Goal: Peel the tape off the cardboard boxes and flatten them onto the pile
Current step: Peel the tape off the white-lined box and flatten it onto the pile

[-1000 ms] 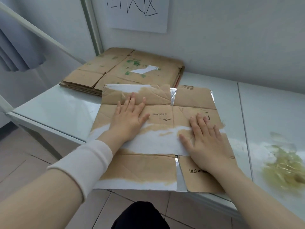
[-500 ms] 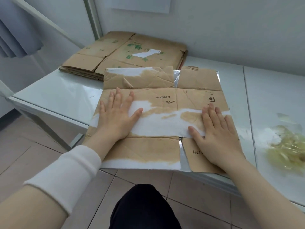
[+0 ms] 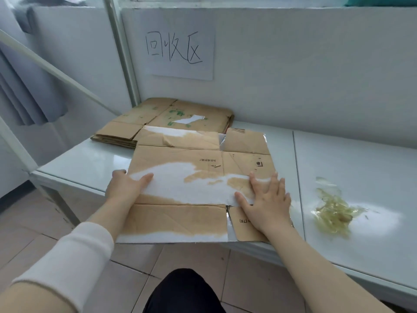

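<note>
Grip state: left grip (image 3: pixel 126 186) clamped on the left edge of the flattened box (image 3: pixel 180 163), thumb on top; right grip (image 3: pixel 268 199) spread flat, pressing its right side. Box lies on the desk (image 3: pixel 85 163), overhanging the front edge, far flap at the pile (image 3: pixel 171 118). Risk: a one-sided lift lets flaps droop and snag the pile, or the box slides to the floor (image 3: pixel 191 256).

Flattened torn box (image 3: pixel 180 159), seemingly overlapping cardboard pile (image 3: pixel 140 116)

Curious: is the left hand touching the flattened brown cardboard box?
Touching. Head view: left hand grips the flattened brown cardboard box by its left edge, thumb on top.
</note>
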`<state>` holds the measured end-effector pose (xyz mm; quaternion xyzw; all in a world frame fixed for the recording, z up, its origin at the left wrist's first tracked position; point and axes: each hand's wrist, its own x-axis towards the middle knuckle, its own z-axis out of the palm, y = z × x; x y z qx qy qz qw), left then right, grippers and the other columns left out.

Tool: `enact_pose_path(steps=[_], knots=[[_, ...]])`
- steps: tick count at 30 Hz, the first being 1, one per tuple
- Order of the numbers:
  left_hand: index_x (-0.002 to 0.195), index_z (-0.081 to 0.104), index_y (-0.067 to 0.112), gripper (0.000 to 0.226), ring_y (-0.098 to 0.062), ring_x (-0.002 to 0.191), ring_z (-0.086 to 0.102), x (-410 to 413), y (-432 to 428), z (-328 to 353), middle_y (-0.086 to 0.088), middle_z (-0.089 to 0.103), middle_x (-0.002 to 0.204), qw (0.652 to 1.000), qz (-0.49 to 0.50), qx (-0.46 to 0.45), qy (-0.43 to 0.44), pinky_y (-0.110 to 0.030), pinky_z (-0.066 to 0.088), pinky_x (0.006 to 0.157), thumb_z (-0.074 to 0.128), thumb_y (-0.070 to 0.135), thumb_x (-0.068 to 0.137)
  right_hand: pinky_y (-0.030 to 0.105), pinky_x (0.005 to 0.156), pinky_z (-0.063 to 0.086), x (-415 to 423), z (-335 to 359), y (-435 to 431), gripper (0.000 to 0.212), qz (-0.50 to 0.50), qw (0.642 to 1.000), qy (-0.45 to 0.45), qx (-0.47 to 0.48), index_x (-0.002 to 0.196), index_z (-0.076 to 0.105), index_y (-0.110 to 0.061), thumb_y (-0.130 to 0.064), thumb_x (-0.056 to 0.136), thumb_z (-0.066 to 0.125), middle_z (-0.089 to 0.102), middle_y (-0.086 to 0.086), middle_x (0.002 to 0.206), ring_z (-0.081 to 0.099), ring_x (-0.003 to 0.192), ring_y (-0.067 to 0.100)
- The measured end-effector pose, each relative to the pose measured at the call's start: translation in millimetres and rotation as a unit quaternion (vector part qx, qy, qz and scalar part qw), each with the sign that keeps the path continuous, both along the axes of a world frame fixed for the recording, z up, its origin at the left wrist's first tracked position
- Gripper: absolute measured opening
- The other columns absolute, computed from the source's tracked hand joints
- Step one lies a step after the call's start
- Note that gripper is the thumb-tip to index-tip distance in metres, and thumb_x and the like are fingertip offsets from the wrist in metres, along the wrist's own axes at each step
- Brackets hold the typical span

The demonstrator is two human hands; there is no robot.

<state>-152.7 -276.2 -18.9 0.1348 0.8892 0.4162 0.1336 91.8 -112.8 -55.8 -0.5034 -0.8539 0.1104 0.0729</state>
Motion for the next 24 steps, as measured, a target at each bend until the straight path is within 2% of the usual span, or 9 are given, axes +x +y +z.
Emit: enact_pose_path(steps=[2, 4, 7, 9, 11, 15, 18, 21, 24], knots=[[0.107, 0.063, 0.003, 0.050, -0.034, 0.096, 0.061, -3.8, -13.0, 18.1, -0.016, 0.067, 0.105, 0.996, -0.022, 0.063, -0.063, -0.043, 0.050, 0.088, 0.074, 0.039, 0.075, 0.048, 0.113, 0.010, 1.9, 8.3, -5.0, 0.070, 0.010, 0.999, 0.032, -0.012, 0.144, 0.005, -0.043, -0.070, 0.083, 0.027, -0.009, 0.015, 0.154, -0.005, 0.141, 0.034], [0.095, 0.067, 0.007, 0.034, -0.028, 0.081, 0.065, -3.8, -25.1, 33.8, -0.012, 0.069, 0.093, 0.989, -0.054, 0.120, -0.061, -0.036, 0.053, 0.073, 0.074, 0.034, 0.076, 0.047, 0.111, 0.017, 3.8, 18.8, -11.3, 0.078, 0.013, 0.996, 0.087, -0.025, 0.145, 0.001, -0.040, -0.067, 0.082, 0.038, -0.006, 0.013, 0.154, 0.004, 0.140, 0.032], [0.087, 0.064, 0.013, 0.014, -0.009, 0.054, 0.066, -10.5, -37.8, 60.8, -0.003, 0.069, 0.079, 0.972, -0.077, 0.217, -0.042, -0.018, 0.051, 0.048, 0.069, 0.024, 0.080, 0.045, 0.106, 0.028, 7.3, 42.8, -14.1, 0.102, -0.036, 0.958, 0.265, -0.101, 0.146, -0.007, -0.032, -0.060, 0.074, 0.061, 0.010, 0.006, 0.153, 0.017, 0.139, 0.027], [0.083, 0.062, 0.015, 0.010, -0.002, 0.043, 0.061, -23.8, -41.6, 77.8, 0.006, 0.070, 0.061, 0.962, -0.069, 0.260, -0.041, -0.012, 0.048, 0.040, 0.067, 0.024, 0.081, 0.040, 0.098, 0.040, 8.0, 59.1, -7.9, 0.095, -0.071, 0.891, 0.392, -0.217, 0.144, 0.017, -0.023, -0.052, 0.071, 0.070, 0.039, 0.001, 0.139, 0.043, 0.125, 0.023], [0.083, 0.062, 0.014, 0.013, -0.002, 0.039, 0.060, -41.9, -41.1, 88.0, 0.010, 0.067, 0.051, 0.963, -0.060, 0.260, -0.039, -0.013, 0.047, 0.038, 0.068, 0.026, 0.081, 0.035, 0.084, 0.050, 1.9, 66.8, 1.1, 0.064, -0.058, 0.851, 0.437, -0.286, 0.124, 0.048, -0.015, -0.044, 0.072, 0.073, 0.062, -0.001, 0.115, 0.060, 0.101, 0.018], [0.090, 0.066, 0.012, 0.022, -0.007, 0.041, 0.060, -80.7, -19.8, 85.0, 0.007, 0.066, 0.050, 0.979, -0.074, 0.191, -0.008, -0.015, 0.048, 0.039, 0.068, 0.032, 0.081, 0.033, 0.072, 0.053, -33.2, 69.7, 19.6, 0.028, -0.042, 0.834, 0.472, -0.283, 0.097, 0.061, -0.017, -0.033, 0.077, 0.072, 0.068, 0.000, 0.095, 0.065, 0.086, 0.017], [0.095, 0.066, 0.008, 0.033, -0.024, 0.071, 0.058, -113.4, 11.6, 85.5, -0.005, 0.065, 0.074, 0.987, -0.075, 0.134, 0.054, -0.027, 0.042, 0.055, 0.063, 0.039, 0.084, 0.029, 0.063, 0.049, -72.4, 69.2, 37.3, 0.033, -0.057, 0.828, 0.479, -0.286, 0.099, 0.062, -0.012, -0.034, 0.076, 0.073, 0.068, 0.002, 0.093, 0.064, 0.083, 0.019], [0.100, 0.066, 0.003, 0.045, -0.029, 0.088, 0.053, -152.8, 51.5, 94.7, -0.014, 0.061, 0.095, 0.990, -0.052, 0.077, 0.107, -0.033, 0.038, 0.072, 0.061, 0.045, 0.085, 0.033, 0.072, 0.050, -116.8, 70.6, 62.7, 0.039, -0.088, 0.825, 0.475, -0.293, 0.102, 0.064, -0.013, -0.039, 0.074, 0.073, 0.068, 0.004, 0.097, 0.064, 0.089, 0.024], [0.111, 0.064, 0.005, 0.047, -0.033, 0.102, 0.055, -193.8, 96.6, 94.6, -0.017, 0.062, 0.112, 0.986, -0.027, 0.067, 0.149, -0.036, 0.040, 0.087, 0.060, 0.044, 0.085, 0.037, 0.081, 0.051, -156.1, 78.4, 88.5, 0.033, -0.110, 0.818, 0.488, -0.284, 0.095, 0.064, -0.015, -0.039, 0.074, 0.073, 0.067, 0.005, 0.097, 0.063, 0.091, 0.026]])
